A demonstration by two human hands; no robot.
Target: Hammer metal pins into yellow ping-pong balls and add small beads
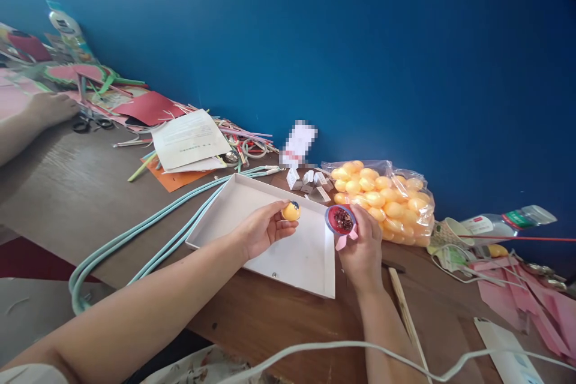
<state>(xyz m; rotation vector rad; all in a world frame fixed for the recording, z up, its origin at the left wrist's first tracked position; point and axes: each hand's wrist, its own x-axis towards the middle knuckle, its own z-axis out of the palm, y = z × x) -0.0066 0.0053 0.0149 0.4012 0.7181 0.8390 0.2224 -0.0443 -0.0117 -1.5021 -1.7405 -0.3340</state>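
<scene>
Over the white box lid (265, 261), my left hand (265, 231) pinches a yellow ball (291, 211) with a dark patch on top between thumb and fingers. To its right, my right hand (363, 252) is closed around a small round red container (341, 219) with a bluish rim and a pink bow-like piece at its lower edge. Dark, shiny bits lie inside the container. Ball and container are apart. Behind my right hand is a clear plastic bag of orange-yellow balls (393, 210). A tiny shiny piece (275, 275) lies in the lid.
Pale green cords (135, 234) loop left of the lid. Papers (191, 141), sticks and scissors (92, 122) lie farther left, near another person's hand (51, 109). A plastic bottle (508, 222) and pink strips lie right. A white cable (324, 345) crosses the front.
</scene>
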